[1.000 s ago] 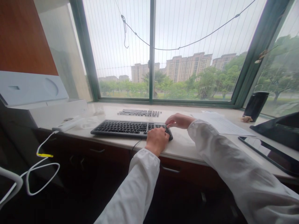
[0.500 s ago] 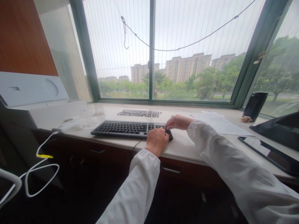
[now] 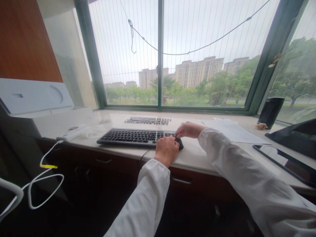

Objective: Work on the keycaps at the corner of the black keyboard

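Note:
A black keyboard (image 3: pixel 130 136) lies on the pale stone sill (image 3: pixel 195 154), its cable hanging over the front edge. My left hand (image 3: pixel 166 149) is curled in a loose fist over the keyboard's right end, fingers wrapped on its near edge. My right hand (image 3: pixel 189 129) reaches in from the right. Its fingertips are pinched together at the keyboard's far right corner; what they pinch is too small to make out. Behind the keyboard lies a row of several loose dark keycaps (image 3: pixel 147 120).
White papers (image 3: pixel 234 131) lie to the right, with a dark cup (image 3: pixel 271 112) and a small brown object behind them. A tablet (image 3: pixel 283 158) and a dark stand (image 3: pixel 293 136) sit at the far right. A white box (image 3: pixel 49 115), a white power strip (image 3: pixel 71 133) and its cord (image 3: pixel 44 171) are on the left.
My right hand's fingertips have dipped slightly closer to the keyboard's corner. The left hand stays where it was. The view has shifted a little.

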Demonstrator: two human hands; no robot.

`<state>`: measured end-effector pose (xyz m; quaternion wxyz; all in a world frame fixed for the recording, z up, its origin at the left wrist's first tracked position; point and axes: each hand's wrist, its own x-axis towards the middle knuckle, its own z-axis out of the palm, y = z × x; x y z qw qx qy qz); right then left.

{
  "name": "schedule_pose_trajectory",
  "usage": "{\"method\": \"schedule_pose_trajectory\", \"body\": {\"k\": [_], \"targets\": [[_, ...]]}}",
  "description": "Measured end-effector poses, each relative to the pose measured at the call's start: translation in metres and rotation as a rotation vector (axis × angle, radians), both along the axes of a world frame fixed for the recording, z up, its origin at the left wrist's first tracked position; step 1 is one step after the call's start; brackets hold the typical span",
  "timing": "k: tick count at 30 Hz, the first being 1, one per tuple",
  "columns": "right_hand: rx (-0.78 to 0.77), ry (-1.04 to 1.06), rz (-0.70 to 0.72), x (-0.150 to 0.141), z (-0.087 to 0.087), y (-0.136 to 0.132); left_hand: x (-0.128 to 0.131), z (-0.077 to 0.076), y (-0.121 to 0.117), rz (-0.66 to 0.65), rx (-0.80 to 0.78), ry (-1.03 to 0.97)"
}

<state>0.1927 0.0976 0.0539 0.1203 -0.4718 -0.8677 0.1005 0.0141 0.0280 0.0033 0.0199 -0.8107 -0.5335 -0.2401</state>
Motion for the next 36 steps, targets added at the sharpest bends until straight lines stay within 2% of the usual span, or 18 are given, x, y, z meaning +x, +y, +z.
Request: {"method": "schedule_pose_trajectory", "body": {"k": [8,24,36], "targets": [[0.007,-0.008,0.024,-0.004,-0.002,0.0,0.0,-0.001,0.0,0.003,0.025,-0.001],[0.064,-0.032,-0.051,-0.005,-0.005,0.004,0.001,-0.001,0.001,0.019,0.006,0.003],[-0.018,-0.103,-0.061,-0.014,0.008,0.007,0.002,0.001,0.001,0.026,-0.006,0.009]]}}
